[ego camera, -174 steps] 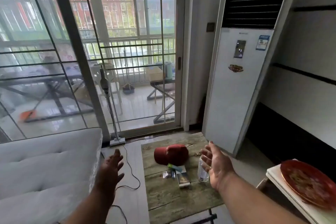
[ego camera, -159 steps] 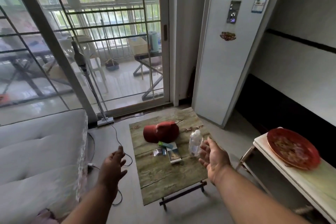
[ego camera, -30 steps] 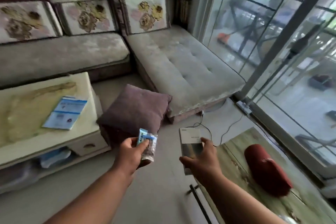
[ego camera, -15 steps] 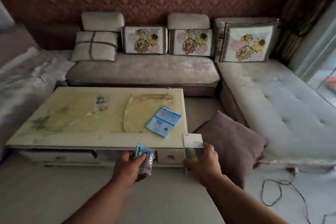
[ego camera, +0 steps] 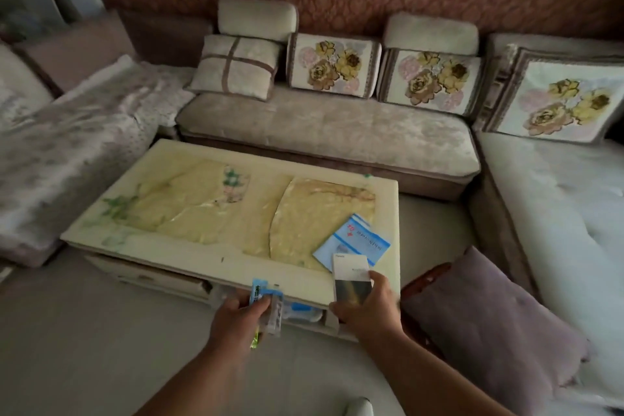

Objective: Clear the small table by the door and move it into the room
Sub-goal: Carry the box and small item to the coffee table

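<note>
My left hand (ego camera: 241, 317) grips a small clear packet with a blue label (ego camera: 266, 306), held just in front of the near edge of the big cream coffee table (ego camera: 135, 243). My right hand (ego camera: 366, 309) holds a small white and dark booklet (ego camera: 351, 279) upright over the table's near right corner. A blue leaflet (ego camera: 353, 241) lies flat on the table just beyond the booklet. The small table by the door is out of view, and so are the red cap and the bottle.
A beige corner sofa (ego camera: 324, 132) with flowered cushions wraps around the coffee table at the back and right. A purple cushion (ego camera: 489, 317) sits on a low stool at the right. A covered seat (ego camera: 60, 152) stands at the left. Bare floor (ego camera: 101, 348) lies in front.
The view has swung from the glass door and small table round to the sofa and coffee table. Both hands, each keeping its item, have come up to the coffee table's near edge.
</note>
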